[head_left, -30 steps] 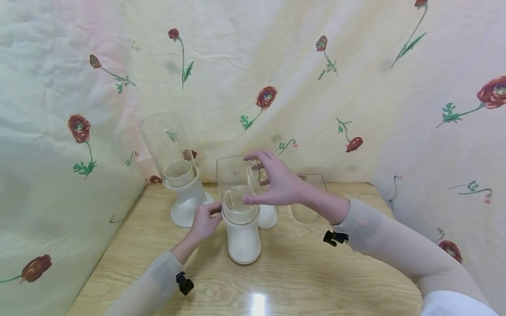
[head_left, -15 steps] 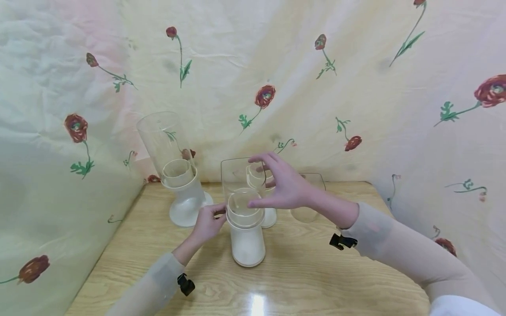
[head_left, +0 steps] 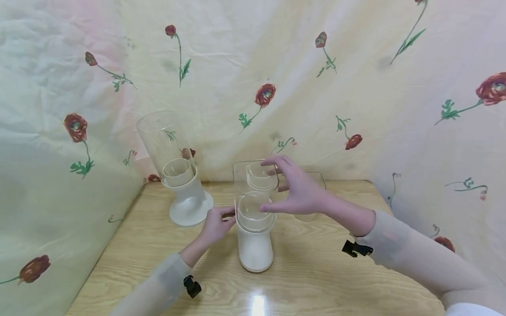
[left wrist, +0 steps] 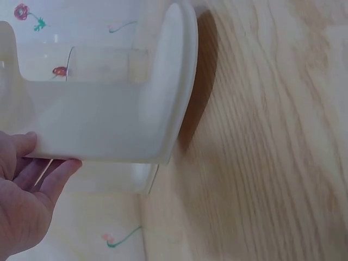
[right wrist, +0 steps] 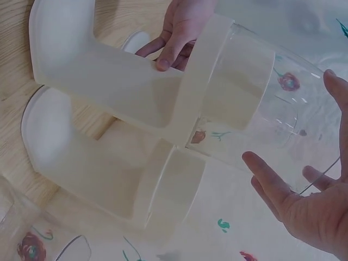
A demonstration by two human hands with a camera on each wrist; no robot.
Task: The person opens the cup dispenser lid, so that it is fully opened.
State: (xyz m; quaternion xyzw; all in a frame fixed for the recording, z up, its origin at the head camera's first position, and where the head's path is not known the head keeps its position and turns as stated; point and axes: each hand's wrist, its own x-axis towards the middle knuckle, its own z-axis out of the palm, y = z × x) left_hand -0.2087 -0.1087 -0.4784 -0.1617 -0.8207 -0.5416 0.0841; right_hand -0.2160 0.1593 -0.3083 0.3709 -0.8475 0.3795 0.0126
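The white stand [head_left: 254, 252] and the clear cylinder [head_left: 244, 186] it carries have shifted slightly toward the counter's right edge and closer to me, with both my hands travelling along.

Near the back left corner of the counter [head_left: 324, 272], the left stand [head_left: 183, 199] flares into a smooth round foot, a tall transparent tube [head_left: 166, 140] sitting in its top.

My left hand [head_left: 216, 224] pinches the edge of the moving stand's stem, thumb on one face, fingers against the other. That stem feels like the place to hold: it looks stiff and probably fairly light, though its satiny white finish may be slippery. I can't tell whether its foot touches the counter, left of the middle. The clear cylinder stands around the pale inner ring [head_left: 252, 223], seated at the collar [right wrist: 204, 70]; glass or plastic, I'd treat it as fragile and top-heavy.

Behind, near the back edge, is the rear stand [right wrist: 98, 174], similar in shape.

My right hand [head_left: 302, 188] curves widely around the cylinder's upper part, thumb and fingers on opposite sides; light, even pressure should suit it. Farther right, a spare cylinder [head_left: 316, 179] stands toward the back edge, partly hidden by my arm.
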